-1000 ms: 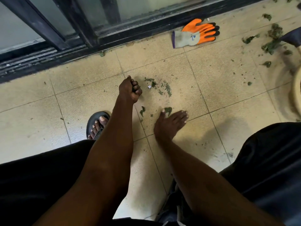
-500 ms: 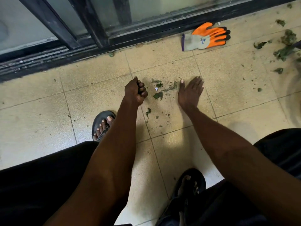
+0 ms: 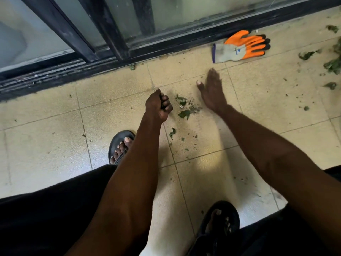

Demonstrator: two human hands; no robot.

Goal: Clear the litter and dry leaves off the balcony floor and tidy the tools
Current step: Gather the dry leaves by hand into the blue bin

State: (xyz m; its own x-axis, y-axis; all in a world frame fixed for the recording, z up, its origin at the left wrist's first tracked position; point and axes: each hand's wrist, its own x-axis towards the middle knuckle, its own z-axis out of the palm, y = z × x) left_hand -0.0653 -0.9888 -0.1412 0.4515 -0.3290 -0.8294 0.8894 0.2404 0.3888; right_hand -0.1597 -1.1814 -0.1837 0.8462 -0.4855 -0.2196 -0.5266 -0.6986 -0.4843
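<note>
A small heap of green leaf scraps [image 3: 185,108] lies on the beige tiled floor [image 3: 258,100], between my two hands. My left hand [image 3: 158,106] is a fist just left of the heap, with a dark bit of litter showing between its curled fingers. My right hand [image 3: 212,89] lies flat on the tile just right of the heap, fingers straight and pointing toward the door. An orange and grey work glove [image 3: 239,47] lies by the door sill, beyond my right hand. One torn leaf [image 3: 172,133] sits nearer to me.
More leaf clumps [image 3: 334,65] are scattered at the right edge. A black sliding-door track [image 3: 55,74] with glass panels runs along the far side. My feet in black sandals [image 3: 120,145] [image 3: 219,224] stand on the tiles near me.
My right hand slid flat over the tile, away from me toward the door and glove, and the scraps bunched closer beside my left fist. The left fist stayed closed in place.
</note>
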